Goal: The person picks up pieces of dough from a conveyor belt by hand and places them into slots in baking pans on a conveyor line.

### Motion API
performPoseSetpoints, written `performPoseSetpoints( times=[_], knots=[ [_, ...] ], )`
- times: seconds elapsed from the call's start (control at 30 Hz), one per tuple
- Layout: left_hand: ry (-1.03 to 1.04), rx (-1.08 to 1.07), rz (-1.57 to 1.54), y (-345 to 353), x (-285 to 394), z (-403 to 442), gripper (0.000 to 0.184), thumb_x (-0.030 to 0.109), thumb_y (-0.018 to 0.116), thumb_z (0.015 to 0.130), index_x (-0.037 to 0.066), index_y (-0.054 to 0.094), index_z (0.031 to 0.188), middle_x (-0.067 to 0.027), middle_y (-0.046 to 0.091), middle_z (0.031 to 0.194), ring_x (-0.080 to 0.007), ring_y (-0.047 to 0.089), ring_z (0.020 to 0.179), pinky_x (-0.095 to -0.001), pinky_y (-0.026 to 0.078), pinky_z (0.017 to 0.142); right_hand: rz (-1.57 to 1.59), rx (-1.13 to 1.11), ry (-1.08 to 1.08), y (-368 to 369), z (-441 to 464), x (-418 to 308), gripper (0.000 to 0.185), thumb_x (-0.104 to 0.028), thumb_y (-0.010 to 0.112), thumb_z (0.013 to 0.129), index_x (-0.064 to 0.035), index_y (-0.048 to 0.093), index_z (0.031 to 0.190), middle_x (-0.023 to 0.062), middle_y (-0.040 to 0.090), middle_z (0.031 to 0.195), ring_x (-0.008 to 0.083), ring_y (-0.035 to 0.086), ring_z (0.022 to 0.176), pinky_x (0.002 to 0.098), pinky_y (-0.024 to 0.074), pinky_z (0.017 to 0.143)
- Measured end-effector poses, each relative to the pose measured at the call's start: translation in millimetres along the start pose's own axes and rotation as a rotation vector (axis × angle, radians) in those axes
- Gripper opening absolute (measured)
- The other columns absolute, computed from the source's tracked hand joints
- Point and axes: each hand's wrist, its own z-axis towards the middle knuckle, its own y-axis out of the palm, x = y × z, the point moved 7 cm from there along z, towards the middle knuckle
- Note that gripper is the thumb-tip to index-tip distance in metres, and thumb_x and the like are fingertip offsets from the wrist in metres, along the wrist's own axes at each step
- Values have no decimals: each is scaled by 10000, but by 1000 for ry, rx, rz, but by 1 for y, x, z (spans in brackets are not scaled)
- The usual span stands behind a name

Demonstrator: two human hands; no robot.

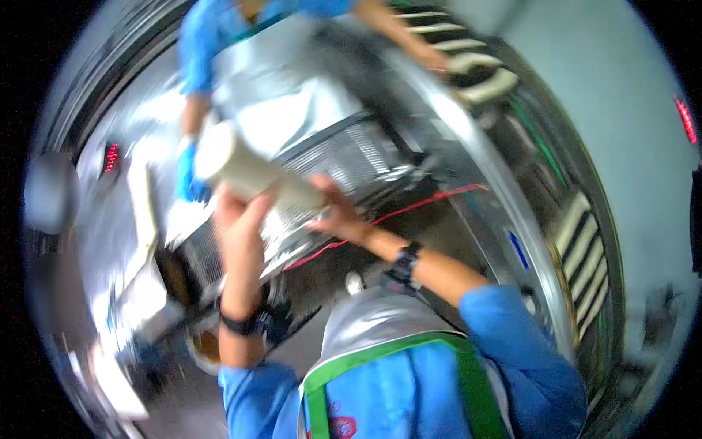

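A thick, pale cream cylinder (267, 175) is held up at the centre of the head view, tilted down to the right. My left hand (243, 212) grips its underside near the upper left end, fingers bent against it. At the lower right end, my right hand (338, 212) closes around the cylinder with its fingers. Dark bands circle both of my wrists. Motion blurs the cylinder and the hands, so finger detail is soft.
Opposite me a co-worker in blue sleeves and a pale apron (285, 110) has a blue-gloved hand (191, 175) near the cylinder's far end. Pale strips (581, 263) lie in a rack beyond a metal rail (512, 190) at right. A metal mesh tray (336, 157) lies behind the cylinder.
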Motion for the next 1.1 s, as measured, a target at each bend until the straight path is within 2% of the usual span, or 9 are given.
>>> performPoseSetpoints(
  times=[0.03,0.1,0.17,0.27,0.53,0.7,0.83,0.93,1.1],
  knots=[
    [-7,107,-58,0,-5,-3,290,28,560,703,-15,464,974,-89,524,941,-160,505,856,-291,392,785,269,87,172,-25,1,-5,661,-248,668,594,-62,360,1149,111,449,1072,262,423,1015,380,331,879],
    [-18,-3,-226,14,-23,13,277,47,524,773,-7,424,1026,-99,519,958,-183,512,871,-304,408,782,158,147,63,-78,3,-7,475,-273,652,610,-50,485,994,84,535,901,240,522,839,349,408,746],
    [-99,30,-276,32,-29,22,275,97,524,794,7,417,1031,-114,513,990,-193,509,898,-283,417,759,169,140,342,-112,-17,3,419,-172,681,586,-39,470,923,91,541,844,226,532,801,341,410,704],
    [-204,-183,-338,47,-48,42,311,199,523,808,30,429,1052,-124,495,1060,-179,475,974,-302,389,804,134,209,402,-163,-46,-10,417,-137,677,583,-29,461,922,118,544,812,248,543,755,342,412,651],
    [-709,-566,-330,205,-99,-26,322,268,500,809,47,441,1036,-71,526,999,-161,497,919,-277,388,786,-116,327,577,-296,-173,-46,414,-164,665,596,-33,465,934,128,548,836,252,545,761,330,414,657],
    [-719,-733,-366,280,-128,-72,417,236,530,789,63,368,1133,-89,473,1077,-219,455,1003,-351,347,870,-204,492,768,-348,-253,-85,392,-138,658,593,-30,474,921,134,556,828,249,542,763,328,419,652],
    [-673,-878,-319,341,-109,-132,401,198,519,801,59,362,1143,-84,456,1090,-209,449,1017,-351,364,864,-16,611,857,-380,-332,-102,409,-116,628,665,-41,443,1021,77,541,811,106,518,710,236,417,588],
    [-730,-899,-299,376,-111,-173,360,250,498,818,56,386,1099,-79,490,1042,-192,481,974,-335,397,820,95,679,842,-395,-389,-99,415,-134,630,653,-19,453,1011,122,558,862,196,548,774,283,423,664],
    [-814,-984,-305,427,-123,-222,365,319,422,847,66,384,1108,-74,475,1072,-191,470,983,-320,394,823,97,660,868,-424,-439,-112,439,-97,615,686,-14,424,1071,85,548,871,130,514,758,250,415,652]
  ],
)
